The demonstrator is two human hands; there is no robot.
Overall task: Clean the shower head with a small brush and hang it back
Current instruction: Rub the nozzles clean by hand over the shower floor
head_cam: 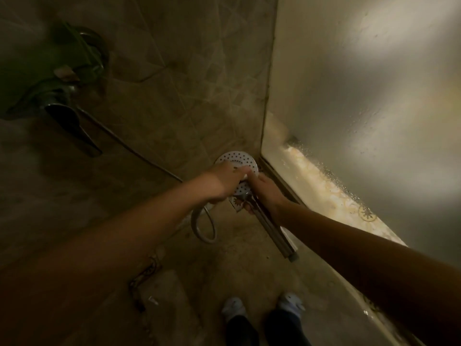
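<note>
The shower head [238,158] has a round white face with many holes, turned up toward me, low in the corner of the stall. Its chrome handle [277,236] slants down to the right. My right hand [265,193] grips the handle just below the head. My left hand [225,179] lies across the face with its fingers curled round a small white brush [245,174], only the tip of which shows, pressed on the holes. The scene is dim.
A metal hose [204,228] loops below the hands and runs up left to the wall tap with its chrome lever [72,128]. A green object [74,51] sits above the tap. The frosted glass door [361,96] stands at the right. My feet [262,310] show at the bottom.
</note>
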